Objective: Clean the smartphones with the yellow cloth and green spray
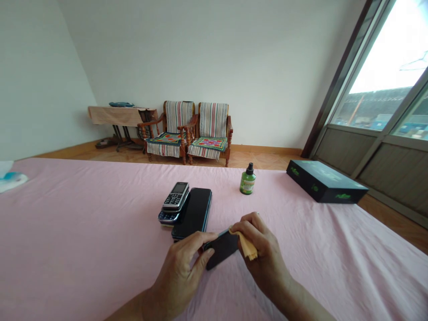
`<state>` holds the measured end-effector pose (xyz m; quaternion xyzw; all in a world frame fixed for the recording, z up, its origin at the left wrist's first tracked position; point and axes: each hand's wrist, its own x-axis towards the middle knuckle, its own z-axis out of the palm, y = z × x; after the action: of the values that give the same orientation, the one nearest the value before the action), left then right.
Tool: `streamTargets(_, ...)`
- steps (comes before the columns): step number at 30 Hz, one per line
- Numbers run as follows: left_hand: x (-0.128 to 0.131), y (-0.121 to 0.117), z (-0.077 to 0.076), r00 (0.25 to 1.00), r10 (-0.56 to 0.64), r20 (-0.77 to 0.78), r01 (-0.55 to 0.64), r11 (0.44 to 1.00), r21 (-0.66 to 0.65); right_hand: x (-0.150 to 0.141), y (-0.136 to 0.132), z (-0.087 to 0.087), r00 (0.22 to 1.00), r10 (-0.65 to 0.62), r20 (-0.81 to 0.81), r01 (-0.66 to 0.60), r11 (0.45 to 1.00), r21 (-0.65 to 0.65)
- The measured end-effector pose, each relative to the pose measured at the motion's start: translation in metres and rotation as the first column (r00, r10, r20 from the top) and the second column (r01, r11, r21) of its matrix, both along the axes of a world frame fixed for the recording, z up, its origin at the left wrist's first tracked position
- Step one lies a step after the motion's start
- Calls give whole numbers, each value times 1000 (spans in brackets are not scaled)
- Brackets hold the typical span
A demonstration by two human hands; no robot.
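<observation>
A dark smartphone [222, 248] is held on its long edge, tilted, over the pink sheet. My left hand [183, 267] pinches its left end between thumb and fingers. My right hand [262, 249] is closed around a yellow cloth [248, 248] pressed against the phone's upper right edge; its fingers hide that end of the phone. Just beyond my left hand lie stacked black smartphones [195, 211]. Beside them on the left, a silver keypad phone [177, 195] rests on top of a blue phone [168, 217].
The pink sheet [83, 232] covers the surface before me. A green spray bottle [248, 180] stands beyond my right hand, and a black box [326, 182] lies farther right. White packaging [11, 176] sits at the left edge. Two wooden chairs [214, 127] stand near the wall.
</observation>
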<state>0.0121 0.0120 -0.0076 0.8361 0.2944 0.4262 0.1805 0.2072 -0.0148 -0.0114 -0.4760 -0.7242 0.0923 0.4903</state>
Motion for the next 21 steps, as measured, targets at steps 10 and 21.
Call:
streamTargets(10,1,-3,0,1000,-16,17,17,999,-28,-19,-6,5,999,30,36,-32,999,44)
streamTargets(21,0,-4,-5,998,33,57,-28,997,-79,-28,-12,0,996,86,33,-87,996,34)
